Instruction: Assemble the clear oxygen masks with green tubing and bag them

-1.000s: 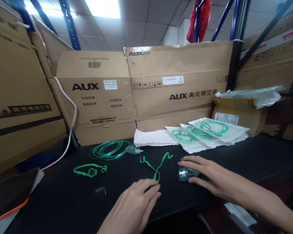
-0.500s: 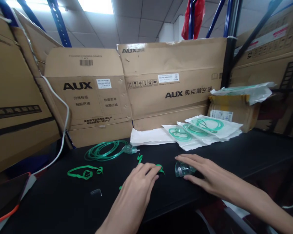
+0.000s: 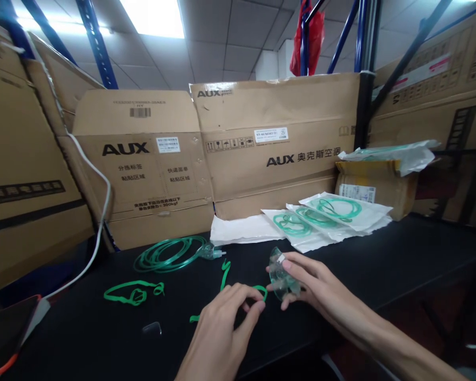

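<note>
My right hand [image 3: 315,278] is closed around a clear green oxygen mask [image 3: 276,278], held tilted up with its rim towards the left. The thumb lies on the mask's outside and fingers reach under it. To its left, my left hand [image 3: 226,323] pinches a bright green elastic strap [image 3: 225,275] near one curled end. The strap's middle is hidden behind this hand. Another green strap [image 3: 121,293], partly looped, lies farther left. A coil of green tubing [image 3: 162,259] with a clear connector piece [image 3: 210,251] at its right end rests behind the hands.
A small clear bent piece [image 3: 152,329] lies at the front left. White packets with green tubing [image 3: 329,211] overlap at the back right, before a small cardboard box [image 3: 396,190]. Large cartons [image 3: 277,174] wall the black table [image 3: 381,270]. A white cable [image 3: 103,211] runs down the left.
My right hand has picked the mask up off the table, turned it and brought it leftwards. My left hand's thumb and fingers have closed on the strap's end. The view has tilted slightly up.
</note>
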### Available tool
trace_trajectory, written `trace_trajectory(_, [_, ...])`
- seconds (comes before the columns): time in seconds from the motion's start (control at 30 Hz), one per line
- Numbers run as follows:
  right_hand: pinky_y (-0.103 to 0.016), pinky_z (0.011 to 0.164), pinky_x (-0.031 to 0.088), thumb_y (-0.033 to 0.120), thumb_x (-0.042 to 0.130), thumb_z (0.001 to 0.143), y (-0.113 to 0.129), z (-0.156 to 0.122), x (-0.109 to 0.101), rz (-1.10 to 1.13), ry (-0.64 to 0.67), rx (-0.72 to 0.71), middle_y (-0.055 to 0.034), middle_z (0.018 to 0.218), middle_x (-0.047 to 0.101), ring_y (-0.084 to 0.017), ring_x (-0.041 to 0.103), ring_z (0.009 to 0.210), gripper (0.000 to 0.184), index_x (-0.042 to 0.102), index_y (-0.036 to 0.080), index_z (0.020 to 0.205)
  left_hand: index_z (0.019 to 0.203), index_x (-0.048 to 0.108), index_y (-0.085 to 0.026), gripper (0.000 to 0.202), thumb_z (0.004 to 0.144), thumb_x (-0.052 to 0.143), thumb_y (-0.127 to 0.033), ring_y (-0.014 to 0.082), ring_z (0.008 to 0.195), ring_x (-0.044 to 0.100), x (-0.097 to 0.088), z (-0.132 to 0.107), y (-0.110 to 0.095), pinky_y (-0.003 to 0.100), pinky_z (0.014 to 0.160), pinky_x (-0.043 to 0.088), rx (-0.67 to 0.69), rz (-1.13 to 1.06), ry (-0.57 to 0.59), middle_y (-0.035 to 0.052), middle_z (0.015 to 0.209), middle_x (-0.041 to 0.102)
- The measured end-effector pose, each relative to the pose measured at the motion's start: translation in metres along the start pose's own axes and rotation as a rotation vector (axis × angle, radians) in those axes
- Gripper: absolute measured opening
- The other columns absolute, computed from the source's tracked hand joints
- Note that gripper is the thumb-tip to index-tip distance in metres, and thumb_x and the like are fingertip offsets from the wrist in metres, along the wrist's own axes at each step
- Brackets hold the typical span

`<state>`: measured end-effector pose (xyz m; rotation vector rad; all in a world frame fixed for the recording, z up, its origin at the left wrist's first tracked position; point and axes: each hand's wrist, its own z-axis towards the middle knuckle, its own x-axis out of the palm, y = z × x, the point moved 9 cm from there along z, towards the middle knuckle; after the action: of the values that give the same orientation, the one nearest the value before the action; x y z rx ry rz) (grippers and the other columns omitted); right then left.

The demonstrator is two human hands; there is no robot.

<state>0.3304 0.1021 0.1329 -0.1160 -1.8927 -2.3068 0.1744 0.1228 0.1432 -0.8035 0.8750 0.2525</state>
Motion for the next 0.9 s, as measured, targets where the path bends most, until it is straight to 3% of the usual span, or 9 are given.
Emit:
trace_trajectory(0.1, [-0.033,0.074,0.059,0.047,0.064,0.1,-0.009,0.0,0.009,0.181,0.031,0.049,-0.0111,0.116,0.07,-0.024,0.07,0.101,0.033,0.072,0.018,0.114,0.094,0.072,-0.029,0.015,0.1,0.059,-0.031,0.016,0.071,0.062,-0.006,-0.004,0.005,0.026,0.071,0.049,-0.06,-0.054,-0.07,-0.0046,0.084,0.073])
trace_trajectory(0.23, [-0.03,0.074,0.057,0.036,0.072,0.096,-0.015,-0.003,0.013,0.165,0.093,0.051,-0.0105,0.116,0.07,-0.023,0.071,0.102,0.028,0.071,0.019,0.118,0.093,0.074,-0.029,0.015,0.098,0.061,-0.033,0.0148,0.064,0.057,-0.014,-0.006,0.007,0.024,0.061,0.044,-0.066,-0.099,-0.136,-0.0047,0.078,0.071])
trace_trajectory(0.47, [-0.031,0.073,0.054,0.035,0.071,0.097,-0.009,-0.007,0.018,0.254,0.129,0.045,-0.0103,0.114,0.072,-0.022,0.074,0.094,0.023,0.062,0.02,0.111,0.098,0.078,-0.029,0.016,0.098,0.062,-0.033,0.0149,0.062,0.055,-0.02,-0.007,0.003,0.025,0.059,0.043,-0.003,-0.147,-0.165,-0.0024,0.076,0.07])
trace_trajectory(0.9, [-0.028,0.072,0.053,0.031,0.064,0.102,-0.004,-0.011,0.024,0.202,0.211,0.01,-0.01,0.111,0.07,-0.021,0.071,0.098,0.023,0.069,0.018,0.121,0.093,0.078,-0.029,0.014,0.095,0.065,-0.031,0.014,0.061,0.052,-0.022,-0.008,0.005,0.026,0.064,0.044,-0.03,-0.154,-0.2,-0.0032,0.076,0.068])
